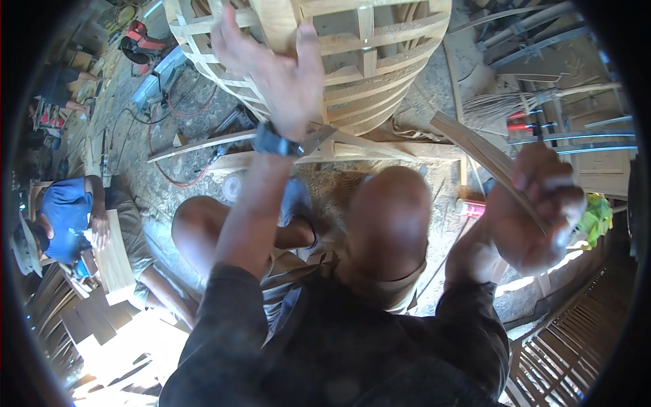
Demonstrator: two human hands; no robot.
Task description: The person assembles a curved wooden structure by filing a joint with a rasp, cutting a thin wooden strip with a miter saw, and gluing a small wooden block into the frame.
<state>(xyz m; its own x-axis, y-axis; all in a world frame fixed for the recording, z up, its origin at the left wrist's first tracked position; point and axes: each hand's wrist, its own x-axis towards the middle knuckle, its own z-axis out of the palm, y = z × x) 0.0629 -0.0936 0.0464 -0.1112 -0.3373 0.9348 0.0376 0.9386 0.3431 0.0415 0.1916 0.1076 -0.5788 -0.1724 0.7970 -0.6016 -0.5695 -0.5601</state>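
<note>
My left hand (278,74) reaches up and presses on a vertical slat of a large rounded wooden lattice frame (380,61) straight ahead, with fingers spread; a dark watch is on that wrist. My right hand (536,210) is closed around a long, thin, curved wooden strip (475,146) that runs up and left toward the frame's base. My bare knees (386,224) sit below the frame.
A person in a blue shirt (68,217) sits at the left working on a wooden board (115,258). Long planks (203,144) and a red cable lie on the sawdust floor. Power tools (139,44) are at top left. Clamps and boards (569,132) stand at right.
</note>
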